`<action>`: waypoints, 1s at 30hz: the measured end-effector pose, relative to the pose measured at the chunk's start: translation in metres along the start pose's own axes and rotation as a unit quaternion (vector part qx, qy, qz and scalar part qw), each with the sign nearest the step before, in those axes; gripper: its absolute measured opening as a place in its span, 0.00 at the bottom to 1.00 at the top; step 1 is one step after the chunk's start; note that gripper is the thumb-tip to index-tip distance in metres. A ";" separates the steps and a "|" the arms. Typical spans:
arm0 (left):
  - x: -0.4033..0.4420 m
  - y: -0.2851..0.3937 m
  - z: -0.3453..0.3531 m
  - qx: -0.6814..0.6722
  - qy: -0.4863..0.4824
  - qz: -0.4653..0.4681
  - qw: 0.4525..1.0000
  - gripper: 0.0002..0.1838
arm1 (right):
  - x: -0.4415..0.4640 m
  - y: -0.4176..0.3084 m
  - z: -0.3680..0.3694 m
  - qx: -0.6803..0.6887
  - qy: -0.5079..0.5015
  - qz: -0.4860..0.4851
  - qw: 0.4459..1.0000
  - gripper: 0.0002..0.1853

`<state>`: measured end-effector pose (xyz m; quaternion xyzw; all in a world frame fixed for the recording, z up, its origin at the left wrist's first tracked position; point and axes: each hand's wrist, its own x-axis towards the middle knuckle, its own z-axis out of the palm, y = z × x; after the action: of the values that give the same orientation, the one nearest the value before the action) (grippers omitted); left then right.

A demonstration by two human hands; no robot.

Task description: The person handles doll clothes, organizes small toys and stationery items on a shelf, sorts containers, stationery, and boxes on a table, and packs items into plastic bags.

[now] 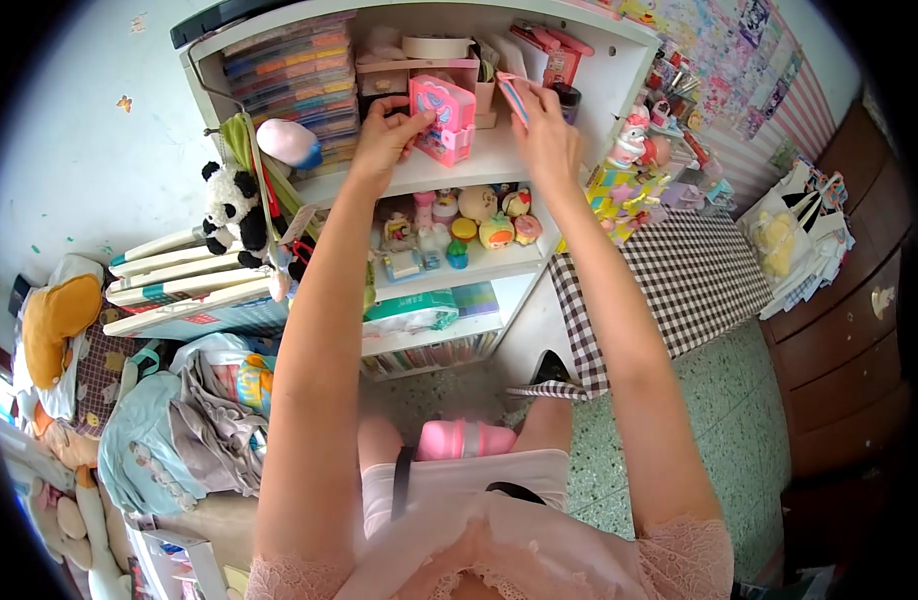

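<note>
On the top shelf board [399,178] of a white bookcase stands a pink decorated box [443,120]. My left hand [387,142] grips its left side, thumb on the front and fingers closed. To the right, my right hand [551,138] holds a thin pink and blue item [514,98] between thumb and fingers. The item is tilted and apart from the box. Behind the box is a pink organizer [419,66] with a white roll on top. A dark jar [568,100] stands just beyond my right hand.
Stacked clear cases [289,90] fill the shelf's left side. Small toys [476,205] line the shelf below. A panda plush [232,208] hangs at the left. A checkered cloth [679,275] covers a surface at the right. A pink object [466,440] lies between my legs.
</note>
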<state>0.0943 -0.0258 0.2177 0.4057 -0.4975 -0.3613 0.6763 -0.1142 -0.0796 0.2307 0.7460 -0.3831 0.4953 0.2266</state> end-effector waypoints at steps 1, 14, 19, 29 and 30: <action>0.000 -0.001 0.000 -0.003 -0.003 0.000 1.000 0.29 | 0.005 -0.005 0.002 -0.016 -0.002 -0.018 1.000 0.19; 0.000 -0.001 0.000 -0.013 -0.010 0.010 1.000 0.28 | 0.025 0.001 0.014 -0.067 0.003 -0.066 0.996 0.14; 0.000 -0.001 -0.001 -0.013 -0.011 0.004 1.000 0.28 | 0.031 0.003 0.005 -0.083 -0.043 0.021 0.995 0.14; 0.000 0.001 0.001 -0.005 -0.003 -0.005 1.000 0.28 | 0.029 0.009 0.035 0.023 -0.083 0.071 0.994 0.22; 0.000 0.001 0.001 -0.003 -0.003 -0.005 1.000 0.28 | 0.021 0.010 0.043 0.024 -0.082 0.072 0.994 0.22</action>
<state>0.0935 -0.0258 0.2185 0.4046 -0.4966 -0.3676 0.6742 -0.0938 -0.1236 0.2319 0.7597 -0.4410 0.4568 0.1405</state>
